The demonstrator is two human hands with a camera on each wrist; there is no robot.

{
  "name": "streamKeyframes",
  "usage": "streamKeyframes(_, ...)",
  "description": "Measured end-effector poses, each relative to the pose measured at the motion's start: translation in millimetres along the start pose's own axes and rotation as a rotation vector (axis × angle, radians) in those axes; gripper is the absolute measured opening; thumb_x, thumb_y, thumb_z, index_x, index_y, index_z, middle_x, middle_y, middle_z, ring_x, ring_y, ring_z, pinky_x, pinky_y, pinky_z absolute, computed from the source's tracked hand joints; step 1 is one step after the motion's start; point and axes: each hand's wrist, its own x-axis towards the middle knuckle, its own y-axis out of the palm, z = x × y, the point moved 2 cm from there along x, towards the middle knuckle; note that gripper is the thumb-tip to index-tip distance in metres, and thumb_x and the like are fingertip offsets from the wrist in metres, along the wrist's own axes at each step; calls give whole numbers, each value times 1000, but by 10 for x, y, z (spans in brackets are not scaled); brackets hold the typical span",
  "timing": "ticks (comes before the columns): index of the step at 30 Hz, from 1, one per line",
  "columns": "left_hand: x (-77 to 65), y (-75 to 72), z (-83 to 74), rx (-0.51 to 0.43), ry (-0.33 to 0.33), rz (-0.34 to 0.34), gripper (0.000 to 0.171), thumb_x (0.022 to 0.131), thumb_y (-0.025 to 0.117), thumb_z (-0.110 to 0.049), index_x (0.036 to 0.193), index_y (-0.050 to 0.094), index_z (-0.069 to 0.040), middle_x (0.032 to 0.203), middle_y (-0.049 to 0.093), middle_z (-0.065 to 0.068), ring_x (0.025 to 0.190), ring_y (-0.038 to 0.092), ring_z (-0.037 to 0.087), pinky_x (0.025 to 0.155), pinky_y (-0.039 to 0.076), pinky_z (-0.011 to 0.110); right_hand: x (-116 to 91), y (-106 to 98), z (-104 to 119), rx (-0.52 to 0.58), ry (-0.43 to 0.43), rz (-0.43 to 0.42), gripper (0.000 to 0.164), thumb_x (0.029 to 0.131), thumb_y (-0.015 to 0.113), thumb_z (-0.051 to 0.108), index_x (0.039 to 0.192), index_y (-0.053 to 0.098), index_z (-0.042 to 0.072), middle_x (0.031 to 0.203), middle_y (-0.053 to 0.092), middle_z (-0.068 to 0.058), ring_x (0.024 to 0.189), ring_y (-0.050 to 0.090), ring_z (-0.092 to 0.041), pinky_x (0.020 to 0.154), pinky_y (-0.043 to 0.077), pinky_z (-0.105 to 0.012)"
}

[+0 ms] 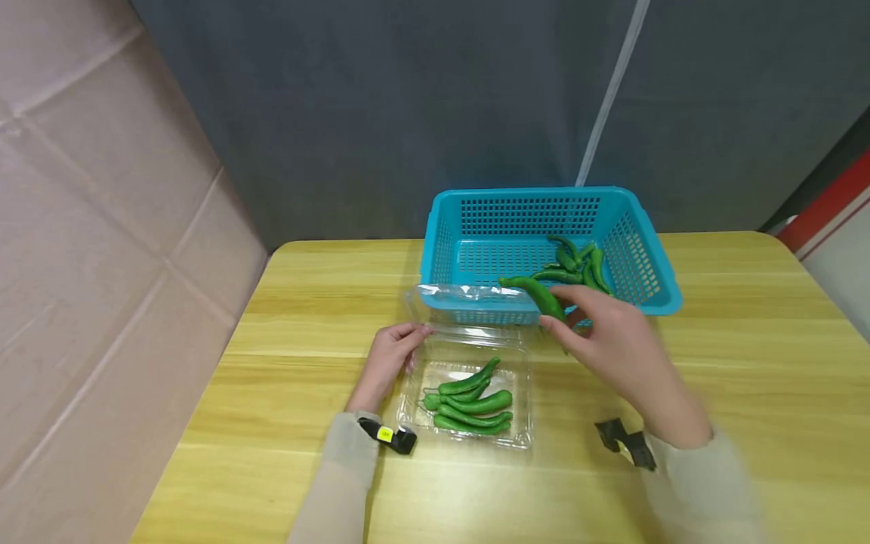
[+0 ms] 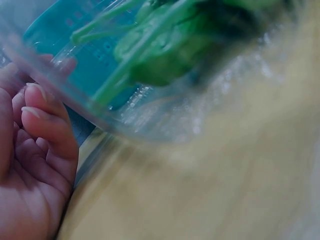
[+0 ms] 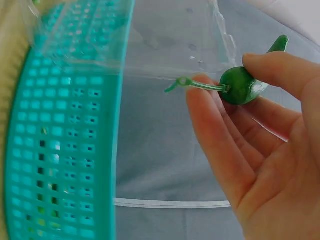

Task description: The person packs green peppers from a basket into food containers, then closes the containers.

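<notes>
My right hand pinches a green chili pepper between thumb and fingers, above the front edge of the blue basket. In the right wrist view the pepper's thin stem points away from the thumb. My left hand holds the back left side of a clear plastic clamshell box, fingertips at its rim. The box stands open on the table, its lid tipped back against the basket. Several green chili peppers lie side by side inside the box.
The blue perforated basket stands at the back of the wooden table, with more green chili peppers heaped in its right part. A grey curtain hangs behind the table, and a pale tiled wall rises at the left.
</notes>
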Motion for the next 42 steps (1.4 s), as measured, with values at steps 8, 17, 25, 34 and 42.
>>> streamKeyframes(8,3,12,-3,-5,-6,-1,21,85,62,-23,96,68,-5,63,49,17,41,39,7,36,33,19,-89,9,35,79,68,-63,38,81,67,20,115,54,8,87,62,-4,70,60,-13,57,52,-26)
streamKeyframes(17,-3,3,-7,5,0,9,26,85,62,-24,97,66,-1,58,47,8,41,39,8,36,34,20,-142,59,107,122,-27,-62,39,75,72,11,109,55,7,88,62,-1,70,60,-8,59,51,-21)
streamKeyframes(25,-10,-6,17,-7,-8,11,25,85,61,-23,97,66,-1,69,53,14,43,40,7,37,34,19,-147,195,119,119,-71,-8,36,76,72,16,108,56,8,86,62,3,71,58,-5,59,50,-20)
streamKeyframes(34,-9,-13,4,-2,-4,1,27,85,61,-23,98,66,0,70,53,19,42,40,7,37,34,19,-109,353,146,103,-115,71,34,78,70,21,108,57,8,90,62,3,73,57,-4,61,49,-17)
streamKeyframes(42,-6,-7,-10,1,-2,-5,24,85,61,-23,96,67,-2,64,49,18,42,40,8,37,33,19,-99,521,97,75,-81,164,34,81,66,28,110,57,14,91,62,7,74,57,-2,61,49,-20)
